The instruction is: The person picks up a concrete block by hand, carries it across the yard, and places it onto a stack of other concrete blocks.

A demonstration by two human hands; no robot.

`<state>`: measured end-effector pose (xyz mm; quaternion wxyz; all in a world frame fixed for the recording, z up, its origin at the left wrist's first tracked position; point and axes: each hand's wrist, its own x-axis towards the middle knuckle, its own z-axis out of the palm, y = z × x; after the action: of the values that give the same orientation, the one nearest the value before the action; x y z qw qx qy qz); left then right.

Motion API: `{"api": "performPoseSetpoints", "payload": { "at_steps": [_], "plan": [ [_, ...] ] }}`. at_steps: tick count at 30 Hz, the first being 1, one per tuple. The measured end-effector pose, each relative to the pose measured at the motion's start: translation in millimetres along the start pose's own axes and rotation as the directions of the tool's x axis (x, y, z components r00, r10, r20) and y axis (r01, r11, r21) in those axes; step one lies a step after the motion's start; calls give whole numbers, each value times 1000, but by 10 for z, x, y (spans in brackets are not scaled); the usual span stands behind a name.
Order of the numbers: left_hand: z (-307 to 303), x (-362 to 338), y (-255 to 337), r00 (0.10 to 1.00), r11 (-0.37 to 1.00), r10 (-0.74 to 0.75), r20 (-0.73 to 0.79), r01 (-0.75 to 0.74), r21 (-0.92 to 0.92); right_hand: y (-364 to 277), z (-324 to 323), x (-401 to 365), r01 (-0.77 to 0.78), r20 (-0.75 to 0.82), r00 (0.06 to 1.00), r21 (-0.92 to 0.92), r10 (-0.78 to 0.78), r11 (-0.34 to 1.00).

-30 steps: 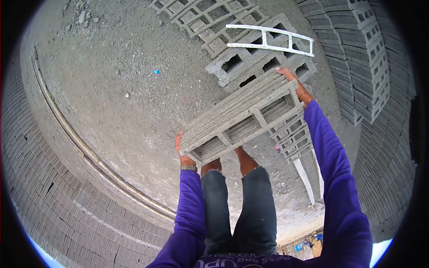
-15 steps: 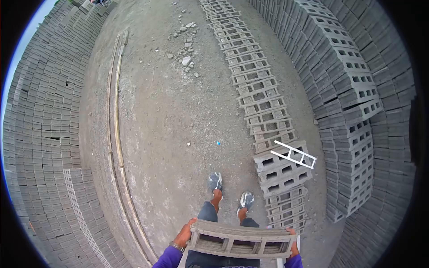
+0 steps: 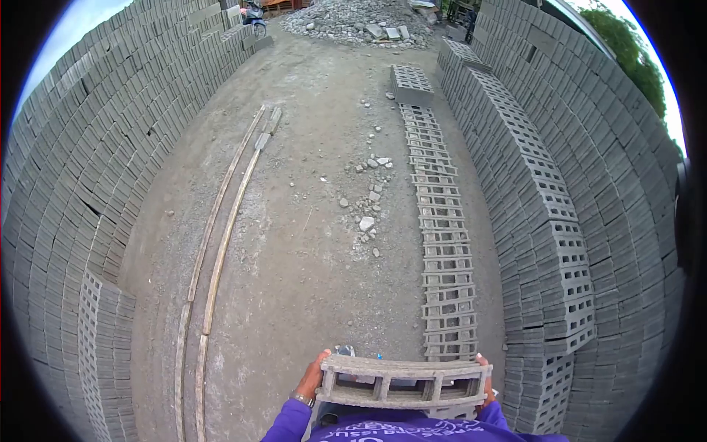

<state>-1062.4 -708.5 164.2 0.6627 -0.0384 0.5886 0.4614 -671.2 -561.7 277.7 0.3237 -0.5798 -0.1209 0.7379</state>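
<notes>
A grey hollow concrete block (image 3: 405,366) is held level in front of my body, its three openings facing me. My left hand (image 3: 313,377) grips its left end, with a watch on the wrist. At its right end my right hand (image 3: 486,383) is wrapped round the edge, partly hidden by the block. Beyond the block, a long row of hollow blocks (image 3: 449,280) lies on the ground, running away from me. The tip of a shoe (image 3: 344,351) shows behind the block's upper edge.
Tall block stacks (image 3: 118,147) line the left side, and more stacks (image 3: 560,243) stand at the right. Wooden rails (image 3: 221,250) lie on the ground at left. Loose stones (image 3: 367,223) are scattered mid-ground. A short block stack (image 3: 412,94) and a rubble heap (image 3: 361,18) are farther off.
The view has tilted up, bringing the rubble heap and far stack into sight. The block stays in both hands. The white ladder-shaped frame and nearby stacked blocks are no longer visible.
</notes>
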Motion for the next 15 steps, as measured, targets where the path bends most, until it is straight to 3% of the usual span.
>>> {"api": "performPoseSetpoints", "payload": {
  "at_steps": [1,4,6,9,10,11,12,14,15],
  "plan": [
    [-22,59,297,997,997,72,-3,-72,-26,-141,327,146,-29,27,999,-30,30,999],
    [-127,262,1289,997,997,75,30,-75,-9,-460,1000,916,1,54,999,-134,6,991],
    [-177,497,1912,995,995,95,3,-95,2,-645,1427,1624,-100,101,988,-159,117,982],
    [-289,1105,2829,994,993,98,-37,-100,-57,-992,2403,2419,-64,123,988,-212,91,975],
    [-400,1307,2945,997,997,73,-40,-75,-30,-1118,2739,2636,-129,116,981,-209,155,969],
    [-565,1537,3036,995,993,81,-64,-86,-80,-995,2718,3150,-132,115,980,-251,165,959],
    [-585,2054,3639,987,981,153,-55,-158,-116,-1149,3054,3844,-67,157,981,-279,115,958],
    [-755,2334,4199,981,969,169,-92,-182,-169,-1790,4252,3658,-139,182,961,-323,206,936],
    [-756,2425,4533,975,960,184,-125,-205,-190,-1833,4526,3908,-144,211,952,-332,222,932]
  ]
}}
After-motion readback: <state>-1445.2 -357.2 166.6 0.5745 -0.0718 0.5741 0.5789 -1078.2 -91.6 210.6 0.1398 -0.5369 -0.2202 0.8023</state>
